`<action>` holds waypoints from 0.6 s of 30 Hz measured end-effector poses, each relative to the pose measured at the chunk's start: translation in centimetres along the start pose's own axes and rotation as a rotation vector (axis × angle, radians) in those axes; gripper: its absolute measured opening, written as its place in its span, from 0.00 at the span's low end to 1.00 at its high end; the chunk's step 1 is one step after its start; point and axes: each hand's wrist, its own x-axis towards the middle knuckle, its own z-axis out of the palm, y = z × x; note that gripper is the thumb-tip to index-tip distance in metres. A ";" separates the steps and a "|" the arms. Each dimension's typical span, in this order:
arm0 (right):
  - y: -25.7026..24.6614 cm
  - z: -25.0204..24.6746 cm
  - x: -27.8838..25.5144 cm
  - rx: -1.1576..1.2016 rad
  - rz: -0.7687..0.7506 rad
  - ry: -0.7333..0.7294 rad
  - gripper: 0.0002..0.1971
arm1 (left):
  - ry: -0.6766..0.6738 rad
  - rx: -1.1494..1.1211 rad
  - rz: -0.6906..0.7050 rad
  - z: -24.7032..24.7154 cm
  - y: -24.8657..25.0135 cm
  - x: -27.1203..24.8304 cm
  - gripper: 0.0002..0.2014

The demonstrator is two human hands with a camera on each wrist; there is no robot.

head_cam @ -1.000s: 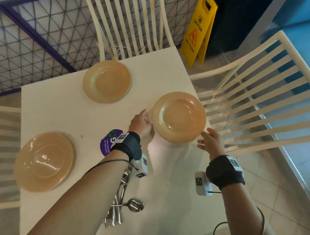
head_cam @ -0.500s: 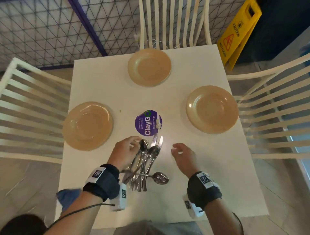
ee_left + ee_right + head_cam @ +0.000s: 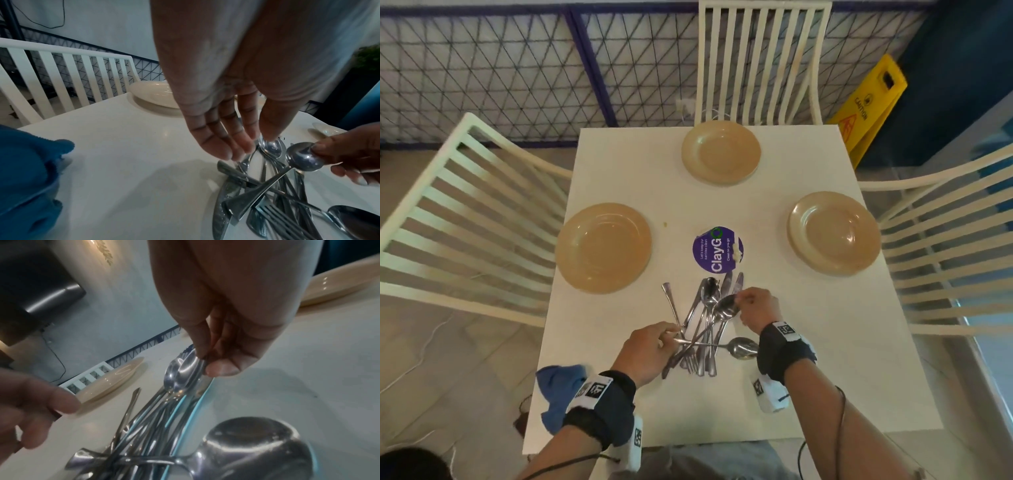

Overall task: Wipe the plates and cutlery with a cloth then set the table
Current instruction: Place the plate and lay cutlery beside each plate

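Three tan plates sit on the white table (image 3: 825, 342): one at the left (image 3: 602, 246), one at the far side (image 3: 720, 152), one at the right (image 3: 834, 233). A pile of steel cutlery (image 3: 703, 332) lies near the front middle, with spoons, forks and knives crossed over each other. My right hand (image 3: 738, 303) pinches the bowl of one spoon (image 3: 180, 374) between thumb and fingers, its handle slanting down into the pile. My left hand (image 3: 671, 337) hovers over the handle ends with fingers relaxed and straight (image 3: 226, 146), gripping nothing. A blue cloth (image 3: 561, 390) lies at the front left edge.
A round purple sticker (image 3: 717, 249) marks the table's middle, just beyond the cutlery. White slatted chairs stand at the left (image 3: 465, 219), far (image 3: 756, 61) and right (image 3: 945, 246) sides. A yellow caution sign (image 3: 869, 102) stands on the floor at the back right.
My hands left the right plate and came to the cutlery pile. My right hand has since taken a spoon by its bowl, and my left hand slid back toward the handles.
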 end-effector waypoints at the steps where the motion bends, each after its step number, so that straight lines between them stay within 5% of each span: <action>1: -0.1 -0.2 -0.5 -0.002 -0.006 0.017 0.10 | -0.007 0.013 0.009 0.0 -0.1 0.0 0.14; 9: -2.3 -2.0 -6.1 0.199 -0.001 0.141 0.08 | -0.019 -0.030 0.163 -1.6 -0.6 -0.8 0.11; 18: -4.9 5.3 -7.5 0.409 0.046 -0.091 0.05 | 0.259 -0.067 0.123 -8.0 -7.3 -2.7 0.08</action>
